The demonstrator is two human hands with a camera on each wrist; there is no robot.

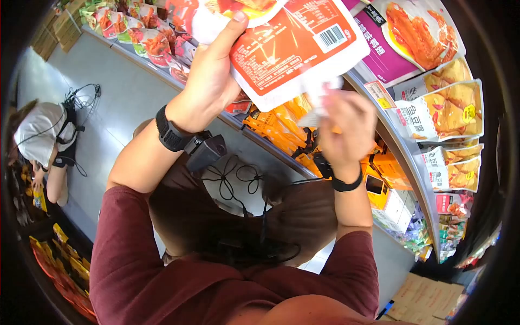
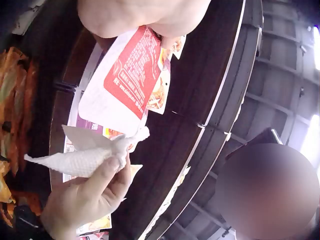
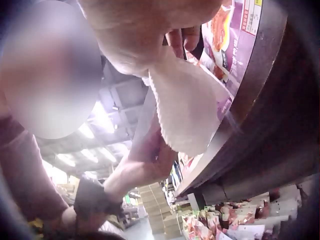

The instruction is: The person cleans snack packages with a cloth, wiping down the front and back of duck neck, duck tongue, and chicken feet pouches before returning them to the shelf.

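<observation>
In the head view my left hand (image 1: 211,78) grips the left side of a red and white food packet (image 1: 292,57), thumb lying on its printed face. The packet has a barcode and a picture of food, and is held tilted above the shelf edge. My right hand (image 1: 348,127), blurred, is close to the packet's lower right corner. Between its thumb and fingers it pinches a crumpled white tissue (image 2: 82,161), plain in the left wrist view. The tissue (image 3: 187,107) hangs large before the right wrist camera and hides part of the left hand behind it.
Purple packets (image 1: 403,40) and white fish tofu bags (image 1: 449,111) stand on the curved shelf to the right. Orange bags (image 1: 279,130) lie on a lower level. Cables (image 1: 230,181) are near my knees. Another person in a white cap (image 1: 38,132) is at the left.
</observation>
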